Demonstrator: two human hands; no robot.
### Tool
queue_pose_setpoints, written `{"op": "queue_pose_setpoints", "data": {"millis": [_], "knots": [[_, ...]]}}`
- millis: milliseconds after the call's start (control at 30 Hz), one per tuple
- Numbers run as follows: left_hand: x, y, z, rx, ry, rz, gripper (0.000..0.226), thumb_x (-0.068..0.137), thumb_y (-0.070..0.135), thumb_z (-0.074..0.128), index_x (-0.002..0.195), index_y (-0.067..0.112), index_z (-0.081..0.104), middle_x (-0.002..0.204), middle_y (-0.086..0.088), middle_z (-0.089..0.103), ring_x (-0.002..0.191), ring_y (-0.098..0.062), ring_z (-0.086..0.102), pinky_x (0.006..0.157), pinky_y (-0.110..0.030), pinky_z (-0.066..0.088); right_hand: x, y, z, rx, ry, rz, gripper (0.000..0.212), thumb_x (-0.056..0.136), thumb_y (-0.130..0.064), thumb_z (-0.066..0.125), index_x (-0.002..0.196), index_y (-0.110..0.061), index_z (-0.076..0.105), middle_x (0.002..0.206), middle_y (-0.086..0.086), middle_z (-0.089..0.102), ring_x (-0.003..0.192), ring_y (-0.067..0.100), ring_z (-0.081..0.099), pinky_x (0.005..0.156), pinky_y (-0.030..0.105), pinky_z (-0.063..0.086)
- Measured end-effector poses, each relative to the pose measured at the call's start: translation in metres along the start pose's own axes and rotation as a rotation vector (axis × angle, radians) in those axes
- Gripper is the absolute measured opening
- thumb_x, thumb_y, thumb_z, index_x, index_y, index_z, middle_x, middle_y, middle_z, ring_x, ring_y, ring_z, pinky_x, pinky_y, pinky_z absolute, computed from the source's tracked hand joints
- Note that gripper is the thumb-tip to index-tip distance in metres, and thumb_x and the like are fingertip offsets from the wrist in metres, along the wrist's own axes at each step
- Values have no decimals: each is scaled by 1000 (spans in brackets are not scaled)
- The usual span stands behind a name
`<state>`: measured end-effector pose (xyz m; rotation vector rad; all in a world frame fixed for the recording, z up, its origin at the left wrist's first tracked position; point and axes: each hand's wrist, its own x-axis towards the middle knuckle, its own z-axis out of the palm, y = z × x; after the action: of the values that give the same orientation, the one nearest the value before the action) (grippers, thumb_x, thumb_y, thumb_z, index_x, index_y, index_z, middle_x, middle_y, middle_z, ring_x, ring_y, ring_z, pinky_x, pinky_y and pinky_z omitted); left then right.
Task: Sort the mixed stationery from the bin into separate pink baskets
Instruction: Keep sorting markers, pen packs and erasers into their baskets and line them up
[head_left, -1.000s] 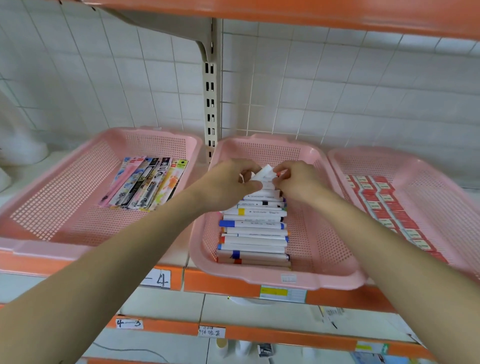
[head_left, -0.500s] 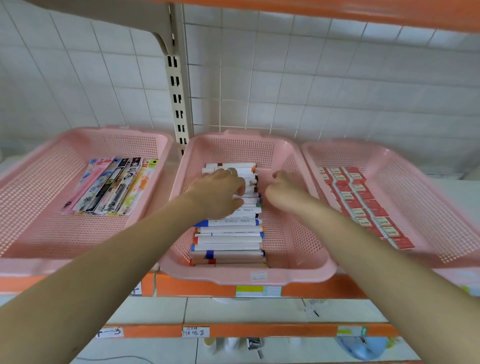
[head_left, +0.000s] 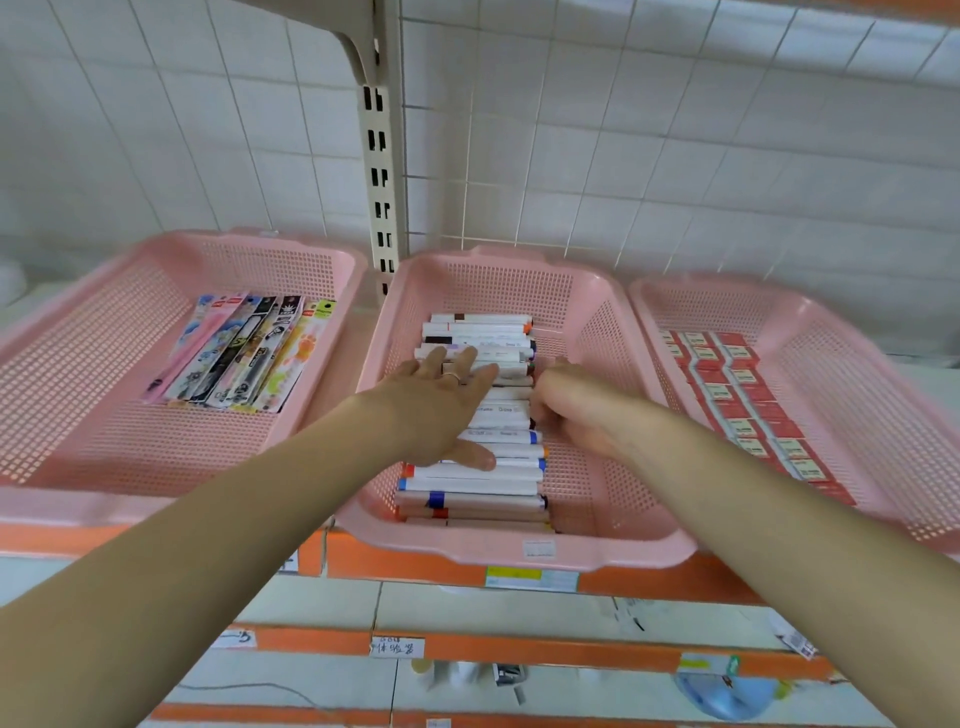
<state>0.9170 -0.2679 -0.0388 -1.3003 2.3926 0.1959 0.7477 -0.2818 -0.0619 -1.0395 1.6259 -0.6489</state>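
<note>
Middle pink basket (head_left: 519, 553) sits on the orange shelf edge (head_left: 405, 566) and holds a row of white markers (head_left: 478, 475) laid crosswise, front to back. Left hand (head_left: 436, 410) lies flat on the row, fingers straight and spread. Right hand (head_left: 576, 410) is curled against the cap ends; whether it grips one cannot be told. Assessment: markers are light, stiff, smooth and apt to roll; take each at mid-barrel. Beyond, the left basket (head_left: 78, 499) holds packaged pens (head_left: 244, 353), and the right basket (head_left: 779, 306) holds small red boxes (head_left: 737, 395).

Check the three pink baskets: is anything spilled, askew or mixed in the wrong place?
Nothing spilled or mixed. Only the pen packs in the left basket lie fanned at a slant, unlike the straight markers and red boxes.
</note>
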Motion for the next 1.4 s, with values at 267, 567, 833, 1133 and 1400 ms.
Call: {"op": "queue_pose_setpoints", "data": {"millis": [267, 567, 833, 1133, 1400], "knots": [[5, -2, -2, -17, 5, -20, 113, 86, 76, 39, 153, 12, -25, 164, -9, -22, 152, -34, -13, 124, -50, 4, 0, 4, 7, 112, 38, -12, 39, 73, 9, 36, 94, -12, 61, 94, 12, 66, 95, 31, 62, 87, 45, 55], [28, -16, -14, 92, 21, -89, 99, 91, 77, 19, 158, 9, -7, 166, -14, -12, 152, -40, -3, 122, -53, 14, 32, -24, 17, 6, 170, -73, 44, 96, -25, 44, 140, -19, 44, 129, 1, 57, 109, 22, 54, 93, 35, 42], [35, -14, -6, 76, 28, -98, 104, 86, 82, 10, 156, 10, -16, 164, -12, -20, 151, -39, -11, 124, -50, 4, 50, -26, 18, 46, 281, -107, 46, 94, -26, 41, 139, -16, 44, 125, 6, 58, 112, 28, 56, 94, 40, 44], [41, -16, -5, 21, 101, -115, 92, 96, 72, 11, 157, 6, -9, 165, -14, -13, 152, -39, -8, 123, -50, 7, 55, -29, 15, -33, 211, -178, 53, 100, -26, 41, 151, -18, 33, 152, 4, 40, 135, 26, 40, 107, 38, 33], [37, -20, -9, -47, 368, -3, 61, 104, 47, 29, 156, 16, 20, 160, -4, 31, 146, -26, 30, 116, -47, 29, 6, -30, -8, -435, 158, -399, 43, 105, -29, 37, 145, -14, 45, 144, -1, 50, 134, 17, 44, 104, 10, 31]]}}
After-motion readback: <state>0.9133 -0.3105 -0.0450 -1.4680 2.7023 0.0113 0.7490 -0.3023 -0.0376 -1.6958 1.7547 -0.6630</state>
